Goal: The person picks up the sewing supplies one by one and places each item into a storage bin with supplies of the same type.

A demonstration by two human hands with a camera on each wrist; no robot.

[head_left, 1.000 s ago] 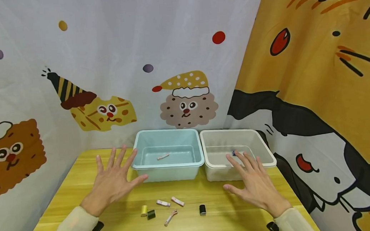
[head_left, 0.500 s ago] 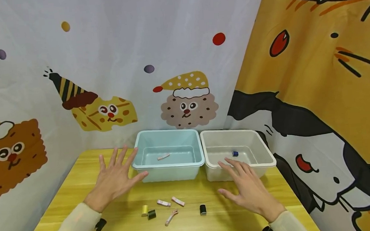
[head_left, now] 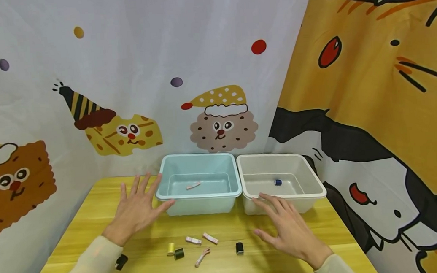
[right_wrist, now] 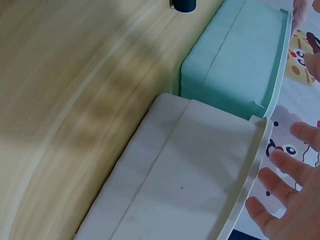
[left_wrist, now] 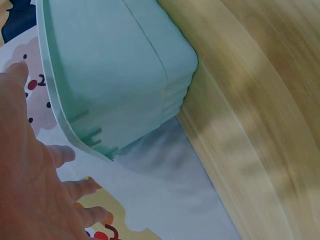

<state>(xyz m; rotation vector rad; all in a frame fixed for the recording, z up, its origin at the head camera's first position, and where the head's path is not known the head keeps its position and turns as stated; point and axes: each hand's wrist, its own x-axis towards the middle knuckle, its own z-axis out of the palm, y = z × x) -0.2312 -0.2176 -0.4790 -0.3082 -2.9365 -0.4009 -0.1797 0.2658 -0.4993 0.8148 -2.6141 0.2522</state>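
In the head view the left hand [head_left: 136, 212] is spread wide, holding nothing, with the blue bin [head_left: 202, 206] just to its right; the right hand [head_left: 291, 230], loosely spread around nothing, has the cream bin [head_left: 271, 164] just ahead and a black spool [head_left: 239, 248] to its left. The left wrist view shows the blue bin near the left hand, the right wrist view the cream bin near the right.
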